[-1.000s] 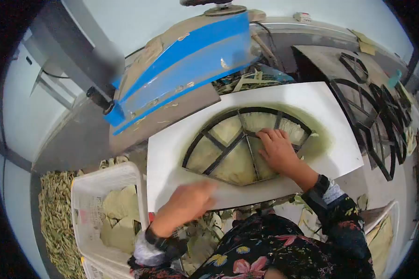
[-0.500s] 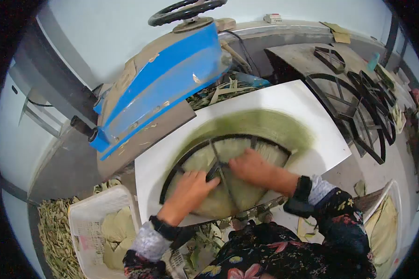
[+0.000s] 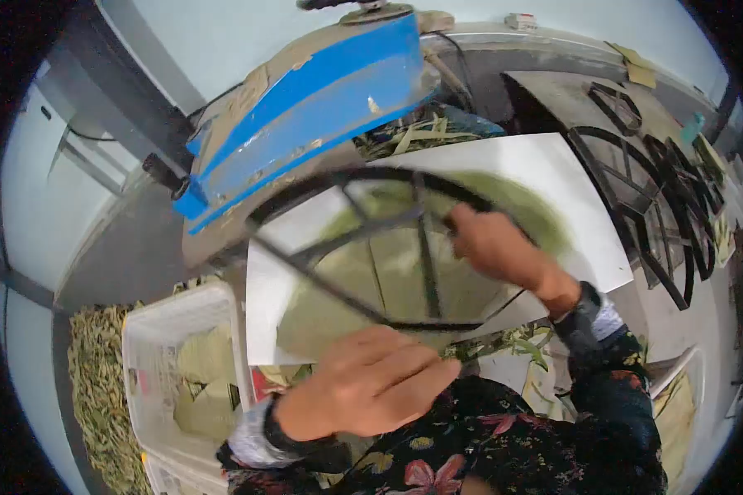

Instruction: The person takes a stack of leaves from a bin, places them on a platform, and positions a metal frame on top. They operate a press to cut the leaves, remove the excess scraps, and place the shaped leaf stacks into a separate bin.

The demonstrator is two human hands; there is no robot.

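A black fan-shaped metal frame [image 3: 332,241] with inner bars is raised and tilted above the white board [image 3: 266,326]. My right hand [image 3: 504,247] grips its right part with the fingers wrapped round a bar. Below the frame, pale green leaf pieces [image 3: 392,268] lie on the board over a green-stained area. My left hand [image 3: 367,384] is near the board's front edge, below the frame, with its fingers bent together and blurred; whether anything is in them cannot be made out.
Several more black frames [image 3: 669,235] lie on the right. A blue machine [image 3: 338,95] stands behind the board. At left are a white basket [image 3: 161,396] with cut leaves and a heap of leaf scraps [image 3: 99,388]. Another white basket [image 3: 681,363] is at lower right.
The black frame has been lifted off the board and tilted, with my right hand on it. My left hand has come off the frame and moved down toward my body.
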